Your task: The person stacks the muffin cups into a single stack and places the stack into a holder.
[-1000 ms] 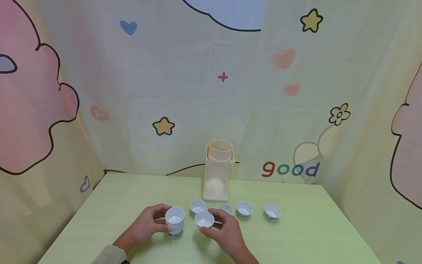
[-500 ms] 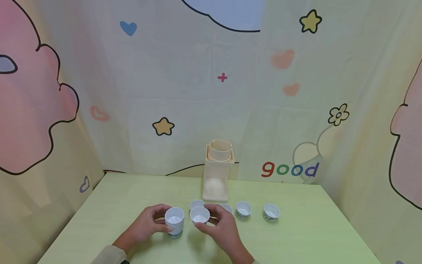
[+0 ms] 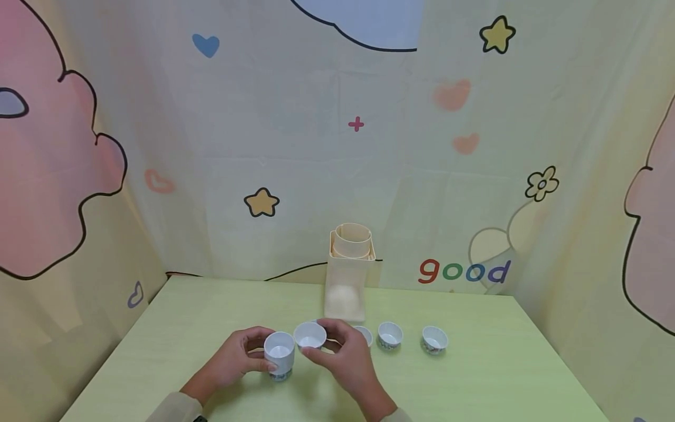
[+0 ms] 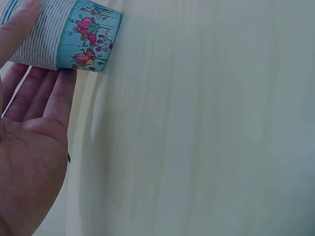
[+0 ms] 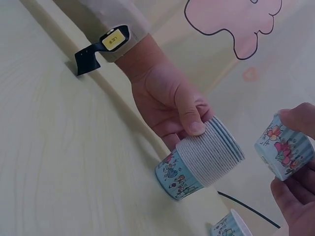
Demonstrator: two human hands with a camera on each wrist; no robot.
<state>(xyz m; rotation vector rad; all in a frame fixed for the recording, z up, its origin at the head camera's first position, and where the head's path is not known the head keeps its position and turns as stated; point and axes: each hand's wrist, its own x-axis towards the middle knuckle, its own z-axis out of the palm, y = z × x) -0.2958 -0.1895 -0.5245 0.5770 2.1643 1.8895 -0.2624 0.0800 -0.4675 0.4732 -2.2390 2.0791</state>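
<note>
In the head view my left hand (image 3: 237,354) grips a stack of nested paper cups (image 3: 279,360), thumb in front and fingers behind. The left wrist view shows the stack's many white rims (image 4: 42,42) and the light blue, flower-printed side of its lowest cup (image 4: 91,37). My right hand (image 3: 350,360) pinches a single paper cup (image 3: 310,337) by its side, mouth up, just right of the stack's top and slightly higher. In the right wrist view this cup (image 5: 285,147) is tilted, with a gap between it and the stack (image 5: 209,152).
Three more cups stand in a row to the right: one cup (image 3: 364,334) partly behind my right hand, a middle cup (image 3: 390,335) and an outer cup (image 3: 435,340). Behind them rises a cream upright holder with a round tube (image 3: 345,287). A printed curtain (image 3: 295,135) backs the table.
My right hand has carried its cup left and farther back, up beside the stack's rim, covering the cup that stood behind it. The left hand and stack have stayed put.
</note>
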